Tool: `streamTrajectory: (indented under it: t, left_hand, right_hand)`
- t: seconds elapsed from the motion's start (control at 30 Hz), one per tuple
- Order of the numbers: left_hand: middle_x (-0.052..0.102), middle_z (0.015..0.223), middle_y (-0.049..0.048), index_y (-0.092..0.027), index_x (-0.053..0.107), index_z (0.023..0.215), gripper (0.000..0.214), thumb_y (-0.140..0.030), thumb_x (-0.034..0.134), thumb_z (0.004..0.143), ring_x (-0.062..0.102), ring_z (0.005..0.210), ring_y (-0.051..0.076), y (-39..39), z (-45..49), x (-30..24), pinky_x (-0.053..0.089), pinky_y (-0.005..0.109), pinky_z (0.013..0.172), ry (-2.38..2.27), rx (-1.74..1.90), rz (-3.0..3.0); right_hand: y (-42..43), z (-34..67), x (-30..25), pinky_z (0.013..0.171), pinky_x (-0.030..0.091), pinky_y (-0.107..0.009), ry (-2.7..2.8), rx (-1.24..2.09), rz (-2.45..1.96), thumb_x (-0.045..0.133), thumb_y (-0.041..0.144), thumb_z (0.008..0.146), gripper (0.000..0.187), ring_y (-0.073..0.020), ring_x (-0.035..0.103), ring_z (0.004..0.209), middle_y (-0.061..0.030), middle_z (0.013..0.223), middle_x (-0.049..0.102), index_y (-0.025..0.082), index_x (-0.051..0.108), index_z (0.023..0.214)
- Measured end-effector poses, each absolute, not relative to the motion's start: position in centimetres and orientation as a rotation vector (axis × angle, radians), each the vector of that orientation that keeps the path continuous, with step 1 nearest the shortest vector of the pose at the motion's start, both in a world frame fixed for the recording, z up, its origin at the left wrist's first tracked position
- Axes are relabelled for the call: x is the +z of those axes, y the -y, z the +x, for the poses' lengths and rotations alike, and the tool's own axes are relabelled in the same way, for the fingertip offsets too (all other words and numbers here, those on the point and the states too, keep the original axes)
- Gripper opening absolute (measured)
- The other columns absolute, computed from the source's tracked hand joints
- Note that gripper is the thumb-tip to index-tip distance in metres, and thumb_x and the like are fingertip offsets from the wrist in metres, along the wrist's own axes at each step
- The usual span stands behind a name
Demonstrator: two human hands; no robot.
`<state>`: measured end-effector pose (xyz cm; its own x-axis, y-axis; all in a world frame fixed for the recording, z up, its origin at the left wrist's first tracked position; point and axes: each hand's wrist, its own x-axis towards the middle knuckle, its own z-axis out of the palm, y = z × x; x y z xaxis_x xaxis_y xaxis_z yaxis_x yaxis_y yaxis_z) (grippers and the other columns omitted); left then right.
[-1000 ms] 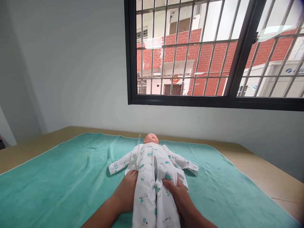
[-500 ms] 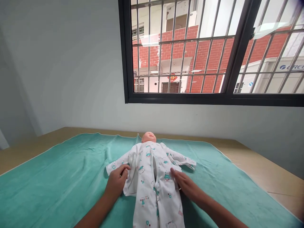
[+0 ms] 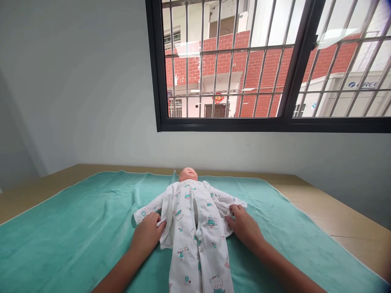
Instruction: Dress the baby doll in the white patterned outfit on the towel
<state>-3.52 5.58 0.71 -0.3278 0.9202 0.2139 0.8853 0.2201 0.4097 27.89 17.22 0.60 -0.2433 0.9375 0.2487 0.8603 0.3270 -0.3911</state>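
A baby doll (image 3: 188, 174) lies on its back on a teal cloth (image 3: 100, 211), its head toward the wall. Over its body is a white printed baby romper (image 3: 210, 244), with a slit gaping down the chest. White baby shirt (image 3: 166, 236) fabric shows at both sides of the romper, and sleeves stretch out left and right. My left hand (image 3: 149, 232) is closed on the shirt's left side, pinching the fabric between thumb and fingers. On the opposite side, my right hand (image 3: 246, 226) has its thumb and fingertips closed on the shirt's right edge, just below the sleeve.
The teal cloth covers most of a light wooden surface (image 3: 342, 215), which shows along the back and right. Behind it rises a grey-white wall (image 3: 106, 101). A black-framed window (image 3: 226, 124) with metal bars is set in the wall above the doll.
My right hand has moved outward from the romper's front to the shirt's right edge and closed there. My left hand keeps its hold at the left side. The view has shifted slightly.
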Motion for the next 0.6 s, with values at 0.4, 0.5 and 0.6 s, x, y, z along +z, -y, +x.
streamTrajectory:
  t: [0.4,0.5,0.6]
  left_hand:
    - [0.049,0.076,-0.0042,-0.023,0.044,0.08,0.021,-0.044,0.049,0.083,0.046,0.064,0.014,-4.6,-2.5,2.4,0.041,0.027,0.064,-2.022,1.68,1.363]
    - [0.058,0.087,-0.0004,-0.023,0.051,0.09,0.022,-0.044,0.049,0.085,0.053,0.074,0.017,-4.0,-1.5,3.0,0.044,0.029,0.069,-1.995,1.72,1.383]
    - [0.062,0.089,0.0008,-0.022,0.055,0.094,0.026,-0.046,0.05,0.086,0.055,0.076,0.018,-3.5,-0.6,4.0,0.046,0.03,0.071,-1.952,1.717,1.434]
  right_hand:
    - [-18.0,28.7,1.9,0.053,0.043,-0.026,0.96,1.315,-0.874,0.065,0.037,0.074,0.024,-0.0134,0.046,0.058,0.0035,0.064,0.048,0.021,0.048,0.066]
    - [-17.1,28.5,2.8,0.058,0.048,-0.028,0.922,1.507,-0.844,0.069,0.037,0.071,0.021,-0.0182,0.058,0.069,-0.0013,0.078,0.062,0.02,0.06,0.081]
    - [-16.5,28.7,4.4,0.065,0.05,-0.029,1.114,1.637,-0.797,0.069,0.036,0.071,0.042,-0.0226,0.064,0.086,-0.0042,0.102,0.069,0.023,0.062,0.111]
